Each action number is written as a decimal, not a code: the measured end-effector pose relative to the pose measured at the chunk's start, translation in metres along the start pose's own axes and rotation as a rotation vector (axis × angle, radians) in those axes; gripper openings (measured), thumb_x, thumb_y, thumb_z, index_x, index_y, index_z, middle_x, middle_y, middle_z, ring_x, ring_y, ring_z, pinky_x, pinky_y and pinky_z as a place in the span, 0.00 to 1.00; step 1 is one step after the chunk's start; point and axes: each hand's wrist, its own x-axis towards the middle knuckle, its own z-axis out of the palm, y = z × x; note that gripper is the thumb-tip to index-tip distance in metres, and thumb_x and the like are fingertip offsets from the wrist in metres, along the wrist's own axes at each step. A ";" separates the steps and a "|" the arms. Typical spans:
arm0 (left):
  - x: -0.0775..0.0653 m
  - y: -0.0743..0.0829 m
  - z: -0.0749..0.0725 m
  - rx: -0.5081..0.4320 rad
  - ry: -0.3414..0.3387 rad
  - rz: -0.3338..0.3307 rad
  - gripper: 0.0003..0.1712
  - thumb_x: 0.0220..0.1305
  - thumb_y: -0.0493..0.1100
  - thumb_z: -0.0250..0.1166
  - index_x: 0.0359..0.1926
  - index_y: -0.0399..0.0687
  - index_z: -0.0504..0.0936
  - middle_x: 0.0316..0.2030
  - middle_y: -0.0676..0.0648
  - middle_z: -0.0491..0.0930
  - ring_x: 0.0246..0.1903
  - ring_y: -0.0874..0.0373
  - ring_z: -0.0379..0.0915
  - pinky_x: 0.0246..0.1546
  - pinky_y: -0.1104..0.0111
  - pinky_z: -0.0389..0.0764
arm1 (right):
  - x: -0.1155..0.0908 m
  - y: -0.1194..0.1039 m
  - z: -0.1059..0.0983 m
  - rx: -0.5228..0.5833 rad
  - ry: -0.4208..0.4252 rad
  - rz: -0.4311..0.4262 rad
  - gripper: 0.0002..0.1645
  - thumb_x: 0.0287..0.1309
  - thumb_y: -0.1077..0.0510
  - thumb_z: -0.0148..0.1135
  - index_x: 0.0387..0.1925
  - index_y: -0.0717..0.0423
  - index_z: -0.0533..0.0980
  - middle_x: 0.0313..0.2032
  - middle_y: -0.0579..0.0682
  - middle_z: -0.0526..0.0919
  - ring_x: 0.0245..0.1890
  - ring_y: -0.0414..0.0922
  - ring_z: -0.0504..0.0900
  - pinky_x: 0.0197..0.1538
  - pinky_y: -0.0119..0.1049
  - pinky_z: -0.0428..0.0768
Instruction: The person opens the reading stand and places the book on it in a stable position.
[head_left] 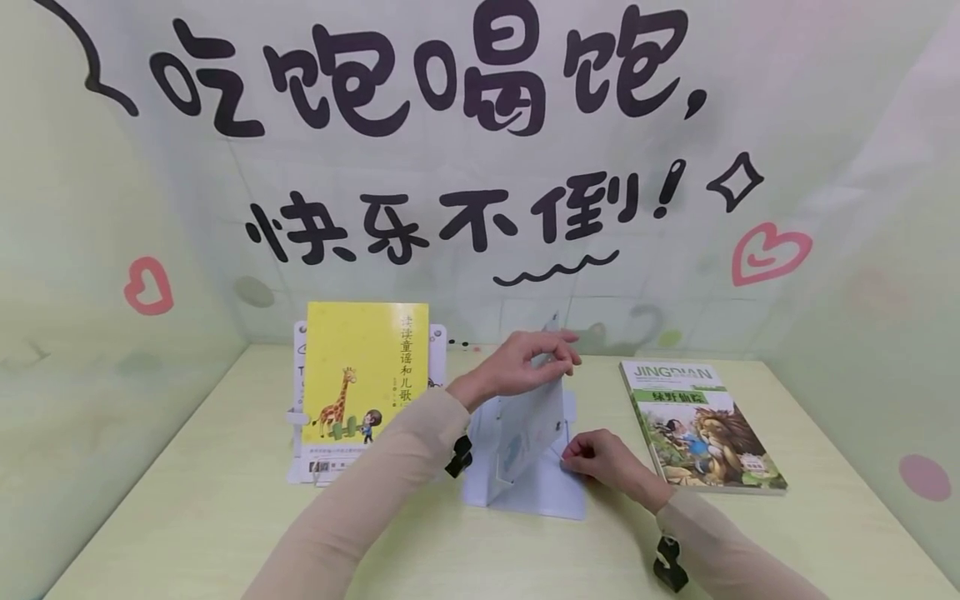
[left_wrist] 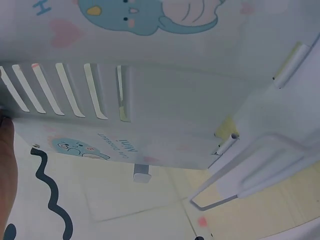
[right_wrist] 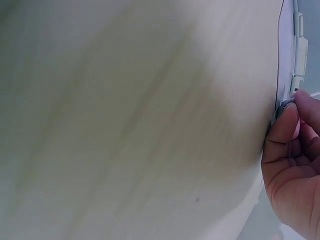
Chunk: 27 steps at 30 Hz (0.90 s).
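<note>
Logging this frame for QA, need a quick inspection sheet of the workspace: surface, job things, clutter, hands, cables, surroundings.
Surface: pale yellow-green table, looks clean.
Job things: white folding book stand at centre, its panel tilted up from the base; wire support visible in the left wrist view.
Clutter: yellow giraffe book propped on a second white stand on the left; lion-cover book lying flat on the right.
Hands: left hand grips the panel's top edge; right hand pinches the stand's lower right edge.
Cables: nothing seen.
Surroundings: light green walls with black Chinese lettering, pink hearts and dots.
</note>
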 end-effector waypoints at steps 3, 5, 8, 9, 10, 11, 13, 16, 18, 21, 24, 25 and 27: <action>0.001 -0.001 0.002 0.017 -0.005 0.011 0.07 0.65 0.36 0.57 0.30 0.43 0.79 0.43 0.45 0.83 0.64 0.57 0.64 0.65 0.69 0.61 | -0.001 0.000 0.000 0.036 -0.010 0.020 0.06 0.58 0.61 0.62 0.28 0.61 0.78 0.21 0.45 0.76 0.19 0.38 0.69 0.22 0.27 0.70; 0.003 -0.001 0.004 0.027 -0.008 0.021 0.07 0.65 0.36 0.58 0.30 0.43 0.79 0.43 0.46 0.83 0.64 0.57 0.64 0.65 0.69 0.62 | -0.001 0.000 0.000 0.049 -0.010 0.024 0.06 0.58 0.61 0.62 0.28 0.62 0.78 0.21 0.45 0.76 0.19 0.38 0.69 0.21 0.28 0.70; 0.004 -0.001 0.005 0.045 -0.012 0.031 0.06 0.65 0.37 0.58 0.30 0.44 0.79 0.43 0.46 0.83 0.64 0.57 0.64 0.64 0.70 0.62 | -0.002 0.000 0.000 0.060 -0.010 0.025 0.07 0.58 0.61 0.62 0.29 0.62 0.78 0.21 0.45 0.76 0.19 0.39 0.69 0.21 0.28 0.70; 0.005 -0.001 0.006 0.050 -0.014 0.031 0.06 0.65 0.37 0.58 0.30 0.44 0.79 0.43 0.46 0.83 0.64 0.57 0.64 0.64 0.70 0.62 | -0.002 0.000 0.000 0.062 -0.010 0.028 0.07 0.58 0.61 0.62 0.29 0.62 0.78 0.21 0.46 0.75 0.19 0.39 0.69 0.21 0.28 0.70; 0.005 -0.002 0.006 0.053 -0.015 0.029 0.06 0.65 0.37 0.58 0.30 0.45 0.79 0.43 0.46 0.83 0.64 0.57 0.64 0.65 0.70 0.62 | -0.002 0.000 0.000 0.065 -0.010 0.030 0.07 0.58 0.61 0.62 0.29 0.62 0.78 0.21 0.46 0.75 0.19 0.39 0.69 0.21 0.28 0.70; 0.005 -0.002 0.007 0.056 -0.016 0.025 0.06 0.65 0.37 0.58 0.31 0.45 0.79 0.43 0.47 0.83 0.64 0.58 0.64 0.65 0.70 0.62 | -0.002 0.000 0.001 0.066 -0.010 0.032 0.07 0.58 0.61 0.62 0.29 0.62 0.78 0.22 0.46 0.75 0.19 0.39 0.69 0.21 0.27 0.70; 0.005 -0.001 0.008 0.054 -0.017 0.014 0.06 0.65 0.37 0.58 0.31 0.45 0.79 0.43 0.47 0.83 0.64 0.58 0.64 0.65 0.70 0.62 | -0.002 -0.001 0.001 0.067 -0.010 0.035 0.07 0.58 0.61 0.62 0.29 0.62 0.78 0.22 0.46 0.75 0.20 0.39 0.69 0.21 0.27 0.70; 0.005 0.000 0.009 0.051 -0.019 0.003 0.06 0.65 0.37 0.58 0.31 0.45 0.80 0.44 0.47 0.83 0.64 0.58 0.64 0.65 0.70 0.62 | -0.003 -0.001 0.001 0.069 -0.007 0.035 0.07 0.57 0.61 0.63 0.29 0.62 0.78 0.22 0.45 0.75 0.20 0.39 0.69 0.21 0.27 0.69; 0.005 0.000 0.010 0.055 -0.022 0.000 0.06 0.65 0.37 0.58 0.31 0.45 0.80 0.44 0.47 0.83 0.64 0.58 0.64 0.65 0.69 0.62 | -0.003 -0.001 0.002 0.074 -0.005 0.034 0.07 0.57 0.61 0.63 0.29 0.62 0.78 0.22 0.45 0.75 0.19 0.39 0.69 0.21 0.27 0.69; 0.006 0.000 0.011 0.062 -0.027 -0.001 0.07 0.65 0.37 0.58 0.31 0.46 0.80 0.44 0.48 0.83 0.63 0.59 0.64 0.65 0.69 0.62 | -0.003 -0.001 0.002 0.080 -0.005 0.033 0.07 0.57 0.61 0.63 0.28 0.63 0.78 0.21 0.45 0.75 0.19 0.39 0.69 0.21 0.27 0.69; 0.007 -0.001 0.011 0.064 -0.031 -0.010 0.07 0.65 0.37 0.58 0.31 0.46 0.80 0.44 0.48 0.83 0.64 0.60 0.64 0.65 0.68 0.62 | -0.003 -0.001 0.002 0.076 -0.004 0.033 0.07 0.57 0.61 0.63 0.28 0.62 0.78 0.21 0.45 0.75 0.19 0.39 0.68 0.20 0.27 0.69; 0.007 0.000 0.011 0.064 -0.031 -0.012 0.07 0.65 0.37 0.58 0.31 0.46 0.80 0.44 0.48 0.83 0.64 0.60 0.64 0.65 0.68 0.62 | -0.004 -0.001 0.001 0.075 -0.003 0.031 0.07 0.57 0.61 0.63 0.28 0.62 0.78 0.21 0.45 0.75 0.19 0.39 0.68 0.20 0.27 0.69; 0.008 -0.001 0.011 0.066 -0.034 -0.012 0.07 0.65 0.38 0.58 0.31 0.46 0.80 0.44 0.48 0.83 0.64 0.60 0.64 0.65 0.68 0.62 | -0.004 -0.001 0.001 0.071 0.000 0.031 0.07 0.57 0.61 0.63 0.28 0.63 0.78 0.21 0.45 0.75 0.19 0.39 0.68 0.20 0.27 0.69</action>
